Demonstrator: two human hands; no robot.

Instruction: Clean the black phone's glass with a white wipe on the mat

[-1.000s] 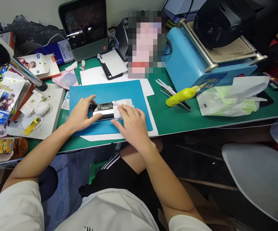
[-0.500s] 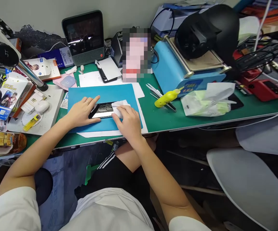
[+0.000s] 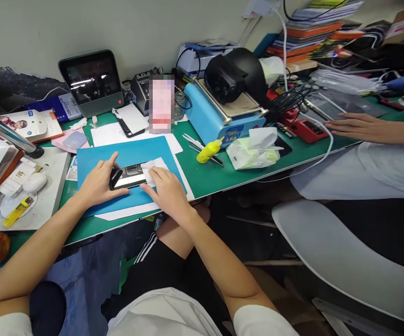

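Note:
A dark, glossy smartphone (image 3: 133, 176) lies flat on the blue mat (image 3: 117, 150), its surface catching bright reflections. Around its left end goes my left hand (image 3: 95, 185), the thumb along the near edge and the fingers at the far edge. Pressed on the right end is a folded white tissue (image 3: 157, 165), held under the bent fingers of my right hand (image 3: 168, 192). That hand and the tissue hide the phone's right end. White paper (image 3: 179, 175) shows from beneath the mat.
A yellow bottle (image 3: 209, 150) and thin tools lie right of the mat, beside a tissue pack (image 3: 254, 151) and a blue machine (image 3: 207, 112). A display (image 3: 93, 84) stands behind. At far right rests another person's hand (image 3: 366, 127). A lighter (image 3: 17, 212) lies left.
The camera view has swung right, bringing another person's hand into sight. Both my hands keep their places on the phone, with the tissue still at its right end.

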